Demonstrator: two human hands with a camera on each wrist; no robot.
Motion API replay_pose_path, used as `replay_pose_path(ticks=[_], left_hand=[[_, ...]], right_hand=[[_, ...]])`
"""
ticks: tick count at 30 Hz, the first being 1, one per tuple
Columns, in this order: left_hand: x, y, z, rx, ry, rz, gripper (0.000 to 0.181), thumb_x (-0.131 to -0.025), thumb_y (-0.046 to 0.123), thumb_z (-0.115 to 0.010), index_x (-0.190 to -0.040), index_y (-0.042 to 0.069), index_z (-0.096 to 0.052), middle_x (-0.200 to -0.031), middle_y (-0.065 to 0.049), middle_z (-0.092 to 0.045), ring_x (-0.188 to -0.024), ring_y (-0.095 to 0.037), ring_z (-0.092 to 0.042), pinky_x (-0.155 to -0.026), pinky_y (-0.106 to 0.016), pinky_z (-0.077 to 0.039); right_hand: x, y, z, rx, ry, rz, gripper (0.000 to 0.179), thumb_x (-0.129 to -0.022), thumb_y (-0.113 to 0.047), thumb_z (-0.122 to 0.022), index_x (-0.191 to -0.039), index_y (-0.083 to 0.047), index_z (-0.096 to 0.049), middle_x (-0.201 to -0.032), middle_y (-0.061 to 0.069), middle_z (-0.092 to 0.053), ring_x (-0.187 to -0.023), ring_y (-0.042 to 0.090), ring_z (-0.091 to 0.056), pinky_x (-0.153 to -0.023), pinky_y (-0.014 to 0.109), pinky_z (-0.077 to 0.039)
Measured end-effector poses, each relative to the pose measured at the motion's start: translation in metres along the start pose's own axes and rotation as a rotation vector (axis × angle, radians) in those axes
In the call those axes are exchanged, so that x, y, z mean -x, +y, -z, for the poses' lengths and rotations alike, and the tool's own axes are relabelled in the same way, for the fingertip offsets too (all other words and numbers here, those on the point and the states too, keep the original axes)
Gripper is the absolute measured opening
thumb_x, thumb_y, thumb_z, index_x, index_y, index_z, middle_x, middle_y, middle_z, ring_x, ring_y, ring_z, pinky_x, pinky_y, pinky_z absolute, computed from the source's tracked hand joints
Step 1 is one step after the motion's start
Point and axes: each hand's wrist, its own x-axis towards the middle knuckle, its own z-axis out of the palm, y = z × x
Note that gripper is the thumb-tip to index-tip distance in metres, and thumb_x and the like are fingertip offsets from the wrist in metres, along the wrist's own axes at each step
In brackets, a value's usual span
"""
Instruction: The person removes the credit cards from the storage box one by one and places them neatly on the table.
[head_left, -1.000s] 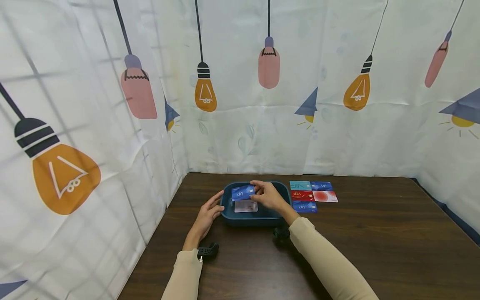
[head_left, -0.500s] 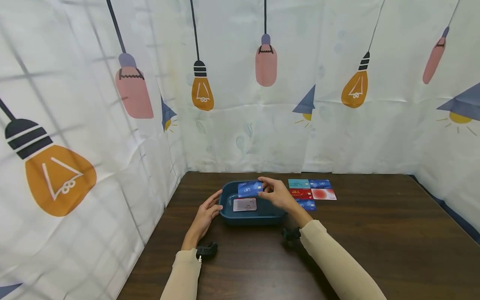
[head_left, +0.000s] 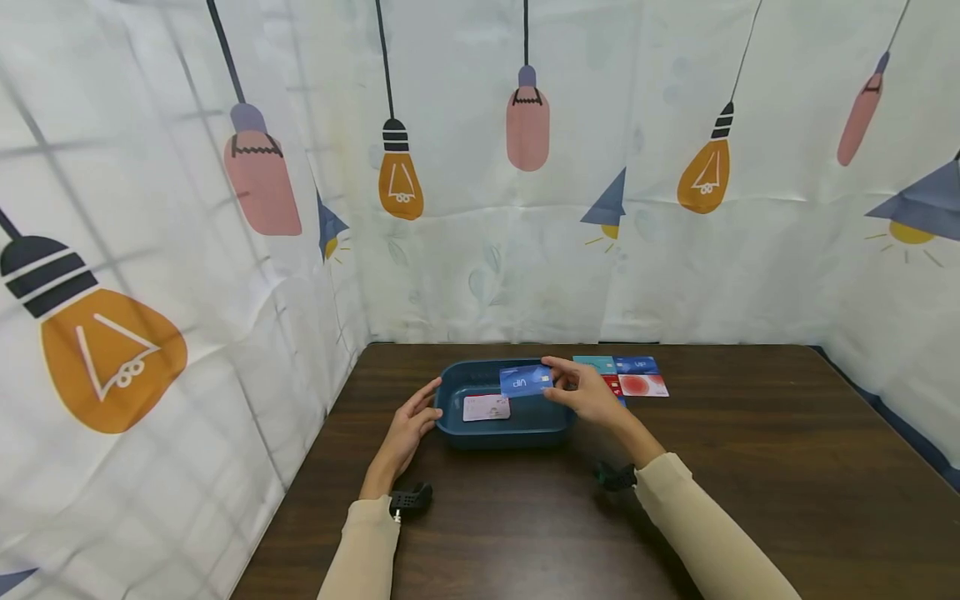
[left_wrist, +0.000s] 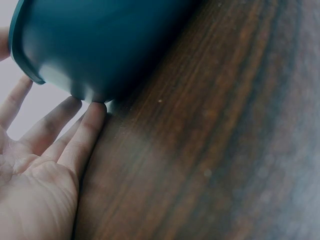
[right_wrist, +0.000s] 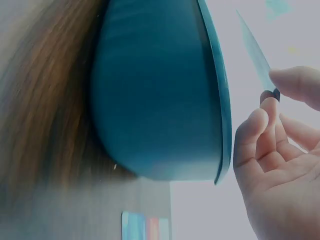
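A blue card (head_left: 526, 381) with "VIP" lettering is pinched between the thumb and fingers of my right hand (head_left: 588, 396), raised over the dark teal plastic basin (head_left: 495, 438). From the right wrist view, the card (right_wrist: 255, 54) appears nearly edge-on, above the basin's rim (right_wrist: 223, 105). My left hand (head_left: 405, 433) is at the basin's left end. Its fingertips touch the outer wall in the left wrist view, the fingers (left_wrist: 82, 140) fairly straight. A pale pinkish card (head_left: 486, 407) lies flat on the basin floor.
Right of the basin, several cards lie in rows on the brown wooden table (head_left: 750, 467): a teal card (head_left: 596, 363), a blue card (head_left: 636, 365) and a red-and-white card (head_left: 643, 385) among them. My right hand partly covers others. A patterned curtain (head_left: 480, 250) encloses the table.
My right hand has moved right with the blue card, uncovering the pale card in the basin and covering part of the laid-out cards. The left hand stays at the basin's end.
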Motion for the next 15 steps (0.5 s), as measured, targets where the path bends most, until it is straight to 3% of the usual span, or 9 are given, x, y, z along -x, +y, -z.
replay_pose_path(ticks=[7, 12, 15], left_hand=[[-0.001, 0.0, 0.0, 0.016, 0.008, -0.006, 0.06, -0.1, 0.007, -0.057, -0.157, 0.02, -0.043, -0.161, -0.015, -0.04, -0.143, -0.035, -0.042, -0.096, -0.021, -0.049], [0.0, 0.001, -0.001, 0.021, 0.007, -0.009, 0.06, -0.1, 0.006, -0.056, -0.157, 0.019, -0.042, -0.16, -0.017, -0.04, -0.14, -0.035, -0.044, -0.095, -0.02, -0.05], [0.0, 0.0, -0.001, 0.028, 0.006, -0.01, 0.061, -0.1, 0.006, -0.057, -0.157, 0.018, -0.042, -0.161, -0.017, -0.04, -0.141, -0.036, -0.043, -0.094, -0.019, -0.05]], right_hand=[[0.016, 0.007, 0.018, 0.011, -0.015, -0.017, 0.058, -0.096, -0.013, -0.071, -0.149, -0.003, -0.051, -0.107, 0.015, -0.056, -0.089, 0.021, -0.056, -0.059, 0.028, -0.048], [0.026, 0.015, 0.028, 0.021, -0.012, -0.053, 0.059, -0.097, -0.015, -0.07, -0.151, -0.005, -0.049, -0.105, 0.013, -0.056, -0.094, 0.025, -0.056, -0.071, 0.036, -0.057], [0.031, 0.02, 0.033, 0.045, 0.006, -0.067, 0.059, -0.097, -0.016, -0.07, -0.151, -0.006, -0.049, -0.106, 0.012, -0.057, -0.098, 0.025, -0.056, -0.075, 0.034, -0.058]])
